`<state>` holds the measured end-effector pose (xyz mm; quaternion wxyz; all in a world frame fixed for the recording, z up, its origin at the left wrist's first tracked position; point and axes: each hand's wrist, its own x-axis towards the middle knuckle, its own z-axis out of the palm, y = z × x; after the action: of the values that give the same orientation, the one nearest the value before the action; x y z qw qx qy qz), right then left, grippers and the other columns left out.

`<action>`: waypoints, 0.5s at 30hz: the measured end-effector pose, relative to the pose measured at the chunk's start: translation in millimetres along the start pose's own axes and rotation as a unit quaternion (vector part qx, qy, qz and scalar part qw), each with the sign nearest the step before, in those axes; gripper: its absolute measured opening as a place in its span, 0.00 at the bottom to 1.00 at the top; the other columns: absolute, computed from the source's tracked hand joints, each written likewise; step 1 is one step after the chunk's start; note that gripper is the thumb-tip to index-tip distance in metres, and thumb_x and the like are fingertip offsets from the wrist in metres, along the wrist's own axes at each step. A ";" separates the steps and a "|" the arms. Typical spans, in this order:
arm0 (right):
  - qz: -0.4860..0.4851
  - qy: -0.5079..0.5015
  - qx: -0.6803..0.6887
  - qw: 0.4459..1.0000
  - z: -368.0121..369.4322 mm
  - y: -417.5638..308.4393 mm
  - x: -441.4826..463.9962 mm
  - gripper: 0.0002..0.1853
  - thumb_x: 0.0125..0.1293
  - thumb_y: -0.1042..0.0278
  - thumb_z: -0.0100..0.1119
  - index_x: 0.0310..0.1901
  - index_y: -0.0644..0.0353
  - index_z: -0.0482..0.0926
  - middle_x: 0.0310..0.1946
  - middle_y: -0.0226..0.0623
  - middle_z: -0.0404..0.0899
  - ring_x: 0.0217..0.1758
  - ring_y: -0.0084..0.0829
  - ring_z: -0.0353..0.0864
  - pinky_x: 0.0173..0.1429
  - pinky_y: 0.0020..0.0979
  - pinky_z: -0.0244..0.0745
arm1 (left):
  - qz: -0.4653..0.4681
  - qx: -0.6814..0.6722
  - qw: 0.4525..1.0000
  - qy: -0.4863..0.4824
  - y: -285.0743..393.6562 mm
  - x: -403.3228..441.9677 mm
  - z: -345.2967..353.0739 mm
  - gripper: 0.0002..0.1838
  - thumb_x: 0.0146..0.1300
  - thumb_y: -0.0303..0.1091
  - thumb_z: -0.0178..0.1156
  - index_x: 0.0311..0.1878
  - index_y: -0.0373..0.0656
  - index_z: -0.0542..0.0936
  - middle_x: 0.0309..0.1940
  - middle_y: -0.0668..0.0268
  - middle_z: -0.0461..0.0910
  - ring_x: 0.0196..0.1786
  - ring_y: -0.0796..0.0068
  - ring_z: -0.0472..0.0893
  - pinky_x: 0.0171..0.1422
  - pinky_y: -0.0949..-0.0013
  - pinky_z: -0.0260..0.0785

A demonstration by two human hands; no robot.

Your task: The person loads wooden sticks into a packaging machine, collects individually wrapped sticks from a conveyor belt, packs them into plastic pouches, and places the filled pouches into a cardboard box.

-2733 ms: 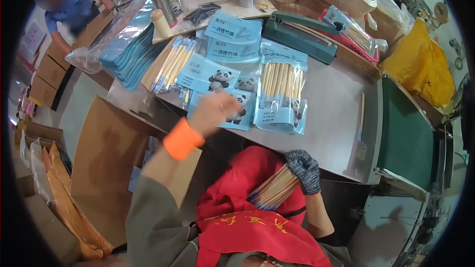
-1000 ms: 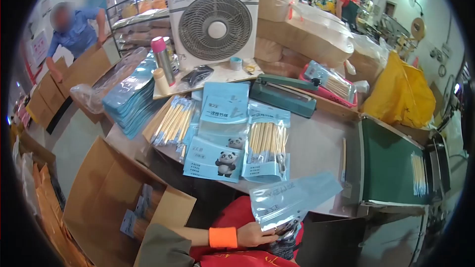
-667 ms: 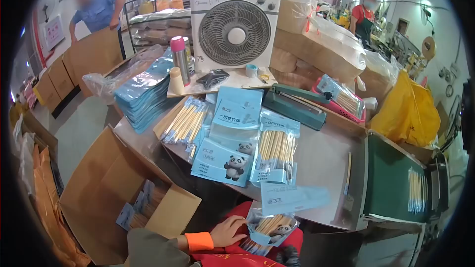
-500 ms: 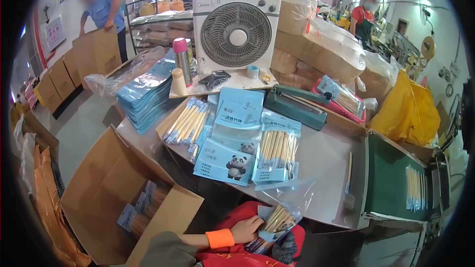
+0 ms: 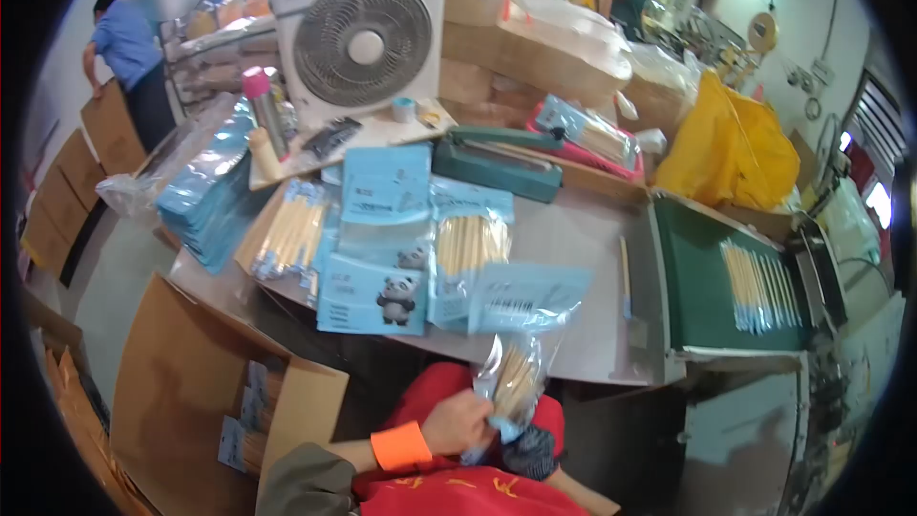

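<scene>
Over my lap, my left hand [image 5: 457, 423], bare with an orange wristband, grips the lower side of a clear and blue bag [image 5: 528, 298] with chopsticks [image 5: 517, 380] inside. My right hand [image 5: 531, 452], in a grey knitted glove, is at the bag's bottom; its fingers are mostly hidden. The bag stands tilted, its blue top over the table edge. Just beyond lie flat panda-printed bags [image 5: 373, 296] and a filled chopstick bag [image 5: 471, 244]. Loose wrapped chopsticks [image 5: 290, 229] lie to their left.
An open carton [image 5: 181, 373] with filled bags stands at the left. A stack of blue bags [image 5: 205, 196], a fan [image 5: 363, 43] and a green sealer [image 5: 497, 167] stand farther back. Wrapped chopsticks [image 5: 759, 287] lie on a green belt [image 5: 693, 272] at right. Two people are in the background.
The bag between my hands has come more upright, its blue top now facing me. The view has shifted right, and more chopsticks show on the belt. The person in blue has turned away.
</scene>
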<state>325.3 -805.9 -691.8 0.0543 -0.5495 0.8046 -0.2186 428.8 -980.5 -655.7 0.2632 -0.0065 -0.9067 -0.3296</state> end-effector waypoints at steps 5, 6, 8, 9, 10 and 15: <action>-0.173 0.154 -0.152 0.961 -128.1 -6.7 95.4 0.12 0.57 0.59 0.60 0.30 0.61 0.76 0.18 0.40 0.71 0.18 0.37 0.72 0.20 0.40 0.63 | -0.079 -0.046 0.996 0.019 -13.0 111.3 -53.6 0.08 0.57 0.32 0.55 0.38 0.40 0.74 0.31 0.51 0.75 0.36 0.49 0.77 0.40 0.56 0.68; -0.144 0.168 -0.076 0.972 -150.1 6.3 123.2 0.12 0.59 0.60 0.59 0.35 0.62 0.78 0.18 0.42 0.71 0.20 0.40 0.73 0.24 0.41 0.65 | 0.028 0.057 0.998 -0.012 -18.0 142.9 -72.6 0.09 0.60 0.33 0.52 0.39 0.37 0.72 0.31 0.49 0.75 0.33 0.46 0.77 0.38 0.53 0.70; -0.100 0.114 -0.010 0.988 -203.1 25.3 175.8 0.12 0.60 0.59 0.58 0.36 0.60 0.81 0.21 0.44 0.74 0.24 0.45 0.74 0.28 0.42 0.68 | 0.049 0.144 0.986 -0.066 -45.1 202.8 -101.6 0.09 0.57 0.32 0.53 0.38 0.38 0.75 0.29 0.49 0.78 0.35 0.51 0.80 0.39 0.54 0.71; -0.161 0.140 -0.112 0.971 -224.0 21.6 200.6 0.10 0.58 0.61 0.57 0.32 0.61 0.79 0.20 0.46 0.74 0.23 0.43 0.76 0.26 0.39 0.69 | -0.111 0.039 0.985 -0.124 -31.8 234.5 -129.8 0.10 0.53 0.31 0.54 0.37 0.37 0.77 0.28 0.50 0.80 0.34 0.53 0.81 0.40 0.57 0.73; -0.188 0.082 -0.183 0.961 -230.9 36.2 224.1 0.10 0.57 0.63 0.56 0.29 0.61 0.78 0.20 0.46 0.74 0.23 0.42 0.77 0.27 0.38 0.70 | -0.049 0.063 0.989 -0.126 -53.5 257.1 -142.6 0.09 0.55 0.30 0.54 0.37 0.35 0.76 0.25 0.56 0.80 0.23 0.67 0.81 0.28 0.64 0.72; -0.124 0.045 -0.429 0.894 -289.0 21.1 312.4 0.09 0.56 0.63 0.52 0.26 0.60 0.74 0.20 0.46 0.76 0.21 0.46 0.77 0.29 0.41 0.73 | 0.084 0.409 0.894 -0.164 -87.5 334.9 -193.9 0.11 0.50 0.24 0.50 0.36 0.34 0.78 0.26 0.52 0.80 0.26 0.61 0.82 0.35 0.62 0.75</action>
<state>90.5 -998.7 -393.0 -0.2503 -0.6039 0.7474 0.1187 215.8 -1219.7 -421.6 0.1166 -0.0285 -0.9877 0.0998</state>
